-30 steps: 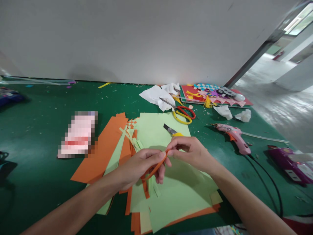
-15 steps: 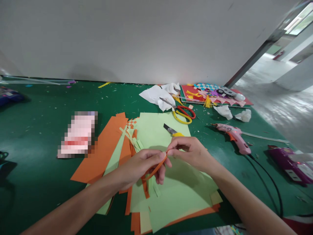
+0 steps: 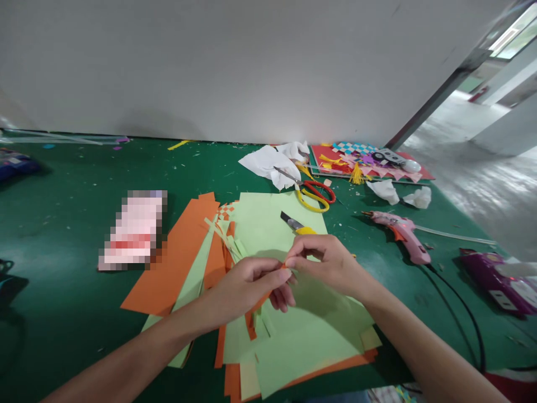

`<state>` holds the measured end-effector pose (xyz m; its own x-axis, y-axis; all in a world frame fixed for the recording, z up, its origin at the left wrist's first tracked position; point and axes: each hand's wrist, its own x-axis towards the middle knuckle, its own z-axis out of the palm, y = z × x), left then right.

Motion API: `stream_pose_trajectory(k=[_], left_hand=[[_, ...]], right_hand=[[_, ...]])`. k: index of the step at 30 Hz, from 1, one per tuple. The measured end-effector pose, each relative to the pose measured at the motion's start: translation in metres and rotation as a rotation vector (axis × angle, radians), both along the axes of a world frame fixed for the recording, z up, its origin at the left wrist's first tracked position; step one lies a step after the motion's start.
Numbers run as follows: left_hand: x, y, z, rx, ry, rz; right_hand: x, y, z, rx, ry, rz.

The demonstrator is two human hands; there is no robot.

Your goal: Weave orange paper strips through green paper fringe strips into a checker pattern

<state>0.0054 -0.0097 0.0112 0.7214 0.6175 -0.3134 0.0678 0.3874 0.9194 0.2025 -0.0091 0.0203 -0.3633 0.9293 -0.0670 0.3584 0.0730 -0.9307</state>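
An orange paper strip (image 3: 260, 302) is pinched between my two hands over the light green paper sheets (image 3: 277, 218). My left hand (image 3: 262, 284) is closed on it with thumb and forefinger, and its palm hides much of the strip. At the strip's upper end, my right hand (image 3: 316, 258) pinches with thumb and fingertips, touching the left fingertips. Under the left wrist lie orange paper sheets (image 3: 168, 268) and a bundle of thin green strips (image 3: 239, 249). A utility knife (image 3: 296, 224) rests on the green paper just beyond my right hand.
Scissors (image 3: 316, 193) with red and yellow handles lie by crumpled white tissue (image 3: 268, 165). To the right are a pink glue gun (image 3: 403, 235) with its cord and a purple packet (image 3: 499, 282). A red board (image 3: 425, 170) bears paper decorations. A blurred pink item (image 3: 134, 229) lies left.
My left hand has shifted slightly right along the strip, and its fingers have closed further over it. Less of the orange strip shows now. The right hand stays nearly in place.
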Motion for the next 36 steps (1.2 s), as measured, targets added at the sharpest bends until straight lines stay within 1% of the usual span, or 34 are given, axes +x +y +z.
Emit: stream_pose_trajectory(k=[3,9,13,18,22,29,32,36], left_hand=[[0.001,-0.001,0.001,0.035,0.007,0.000],[0.002,0.000,0.001,0.025,0.028,0.004],[0.001,0.000,-0.001,0.047,0.065,0.010],[0.000,-0.001,-0.002,0.060,0.107,0.003],[0.000,0.000,0.000,0.071,0.111,0.004],[0.001,-0.001,0.004,0.082,0.121,0.039],[0.002,-0.002,0.004,0.130,0.166,0.071],[0.002,-0.005,0.000,0.306,0.212,0.171]], right_hand=[[-0.001,0.000,0.000,-0.014,0.013,0.025],[0.000,-0.001,-0.002,-0.022,0.042,0.031],[0.002,0.000,-0.003,0.006,0.067,-0.018],[0.004,0.004,0.001,0.008,0.086,-0.078],[0.008,0.005,0.004,0.009,0.103,-0.120],[0.013,0.005,0.002,-0.009,0.148,-0.167],[0.014,0.006,0.002,-0.015,0.174,-0.192],[0.014,0.007,0.001,0.004,0.196,-0.245]])
